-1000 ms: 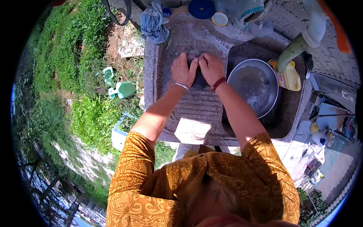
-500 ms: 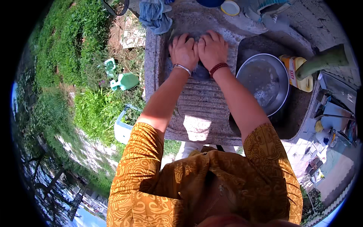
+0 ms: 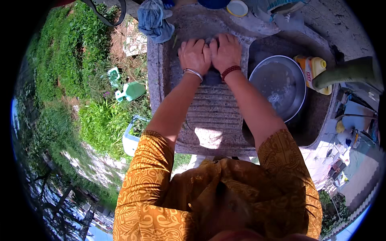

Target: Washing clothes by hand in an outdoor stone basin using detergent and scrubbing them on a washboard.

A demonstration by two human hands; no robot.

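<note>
Both my hands press side by side on a dark, wet-looking cloth (image 3: 212, 78) at the top of the ribbed stone washboard (image 3: 213, 108). Only a little of the cloth shows, between and below my wrists. My left hand (image 3: 194, 55), with a silver bangle at its wrist, has its fingers bent down onto the cloth. Close beside it, thumbs nearly touching, my right hand (image 3: 226, 54) wears a dark red beaded bracelet and is curled the same way. My fingertips are partly hidden.
Right of the washboard, a round metal basin (image 3: 304, 82) with cloudy water stands in the sink's deeper compartment. Beside it are a yellow jug (image 3: 320, 68) and a long green thing (image 3: 348, 74). A blue cloth (image 3: 155, 22) hangs over the far left corner; a pale lid (image 3: 237, 8) lies at the back.
The view has shifted slightly. My hands stay together on the cloth, and less of the dark cloth shows beyond my fingertips and between my wrists.
</note>
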